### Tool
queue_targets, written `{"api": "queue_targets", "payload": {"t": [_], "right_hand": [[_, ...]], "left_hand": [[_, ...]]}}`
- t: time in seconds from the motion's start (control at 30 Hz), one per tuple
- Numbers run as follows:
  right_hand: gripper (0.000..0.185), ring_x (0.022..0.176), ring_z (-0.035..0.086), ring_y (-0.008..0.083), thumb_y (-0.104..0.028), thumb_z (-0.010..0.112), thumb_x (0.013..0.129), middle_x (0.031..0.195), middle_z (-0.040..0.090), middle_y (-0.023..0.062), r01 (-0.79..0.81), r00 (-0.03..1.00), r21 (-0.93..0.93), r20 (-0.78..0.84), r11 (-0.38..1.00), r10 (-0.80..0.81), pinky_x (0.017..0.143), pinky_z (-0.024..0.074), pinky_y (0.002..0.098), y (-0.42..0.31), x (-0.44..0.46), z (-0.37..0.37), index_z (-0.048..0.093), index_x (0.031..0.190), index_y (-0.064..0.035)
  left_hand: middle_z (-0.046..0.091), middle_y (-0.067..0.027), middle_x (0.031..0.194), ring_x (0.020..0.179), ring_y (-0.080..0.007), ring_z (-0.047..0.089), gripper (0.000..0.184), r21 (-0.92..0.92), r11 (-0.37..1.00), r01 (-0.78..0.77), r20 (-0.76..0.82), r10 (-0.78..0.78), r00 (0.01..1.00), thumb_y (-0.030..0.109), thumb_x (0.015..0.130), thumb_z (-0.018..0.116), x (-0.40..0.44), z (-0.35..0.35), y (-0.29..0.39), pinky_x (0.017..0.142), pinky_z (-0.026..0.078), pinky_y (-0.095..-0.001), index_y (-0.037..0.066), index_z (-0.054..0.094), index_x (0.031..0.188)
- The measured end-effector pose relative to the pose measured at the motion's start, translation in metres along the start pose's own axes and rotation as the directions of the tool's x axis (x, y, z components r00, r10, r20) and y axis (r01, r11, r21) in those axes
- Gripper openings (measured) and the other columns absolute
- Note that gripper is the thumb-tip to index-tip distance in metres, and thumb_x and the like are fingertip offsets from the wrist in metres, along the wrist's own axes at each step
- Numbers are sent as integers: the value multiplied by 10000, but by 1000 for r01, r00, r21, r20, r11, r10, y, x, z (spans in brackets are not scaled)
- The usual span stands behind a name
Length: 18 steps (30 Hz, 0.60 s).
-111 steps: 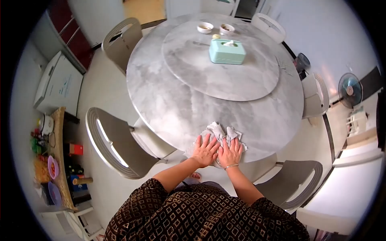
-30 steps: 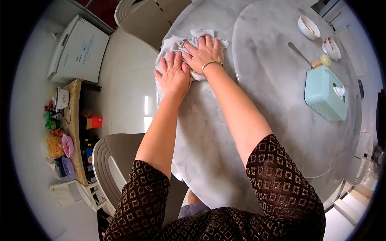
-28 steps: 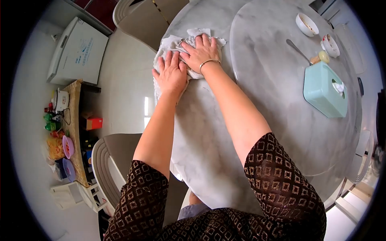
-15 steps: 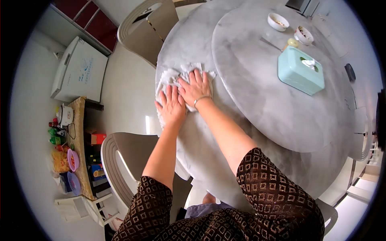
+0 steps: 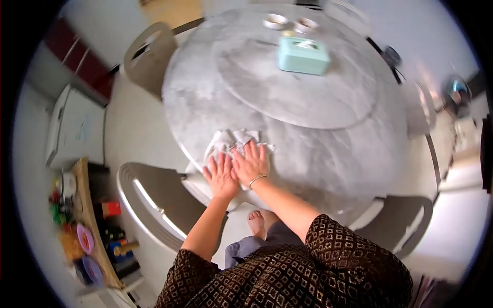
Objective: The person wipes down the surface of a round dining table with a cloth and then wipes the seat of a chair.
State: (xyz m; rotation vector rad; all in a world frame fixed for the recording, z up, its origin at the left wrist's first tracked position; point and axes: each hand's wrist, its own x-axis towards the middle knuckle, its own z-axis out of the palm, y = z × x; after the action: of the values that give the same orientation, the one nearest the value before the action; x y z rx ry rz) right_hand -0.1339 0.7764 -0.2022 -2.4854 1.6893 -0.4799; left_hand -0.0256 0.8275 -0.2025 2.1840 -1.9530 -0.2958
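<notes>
A whitish, crumpled cloth (image 5: 226, 139) lies on the grey marbled round table (image 5: 298, 149), at its near left edge. My left hand (image 5: 222, 175) presses flat on the cloth's near left part, fingers spread. Beside it, my right hand (image 5: 250, 161) rests flat on the cloth too, fingers stretched forward, a bracelet on its wrist. The two hands touch at the thumbs. Parts of the cloth are hidden beneath both palms.
On the raised round turntable (image 5: 246, 77) stand a mint-green tissue box (image 5: 304, 57) and two white bowls, one bowl (image 5: 275, 21) left of the other (image 5: 306, 25). Chairs surround the table, including a near-left chair (image 5: 164, 192) and a near-right chair (image 5: 395, 223).
Both hands and the cloth have slid along the table's left edge toward my body. My view has turned, so the tissue box and bowls appear farther left.
</notes>
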Motion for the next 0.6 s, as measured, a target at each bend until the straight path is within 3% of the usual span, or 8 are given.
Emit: {"api": "queue_targets", "payload": {"t": [0.3, 0.57, 0.6], "right_hand": [[402, 1255, 318, 324, -362, 502, 825, 1237, 463, 153, -68, 994, -3, -88, 998, 68, 1036, 172, 530, 61, -99, -68, 559, 1193, -211], [433, 1271, 291, 324, -391, 535, 793, 1280, 425, 159, -303, 949, -63, -115, 951, 295, 1021, 191, 547, 168, -142, -104, 558, 1193, -228], [443, 1265, 293, 325, -396, 528, 799, 1274, 425, 160, -345, 935, -69, -113, 936, 336, 1011, 201, 556, 188, -142, -111, 544, 1210, -233]], "left_hand": [[334, -183, 1386, 1311, -415, 212, 540, 35, 933, -358, -33, 359, 933, 250, 806, 479, -63, 1, 80, 1018, 115, -624, 6, 405, 1282], [304, -133, 1416, 1338, -378, 176, 539, -12, 813, -582, 103, 580, 808, 310, 825, 464, -41, 32, 189, 1043, 76, -609, 48, 419, 1293], [337, -145, 1395, 1321, -374, 226, 529, 0, 789, -614, 70, 613, 787, 288, 814, 502, -33, 34, 211, 1028, 134, -612, 45, 436, 1278]]}}
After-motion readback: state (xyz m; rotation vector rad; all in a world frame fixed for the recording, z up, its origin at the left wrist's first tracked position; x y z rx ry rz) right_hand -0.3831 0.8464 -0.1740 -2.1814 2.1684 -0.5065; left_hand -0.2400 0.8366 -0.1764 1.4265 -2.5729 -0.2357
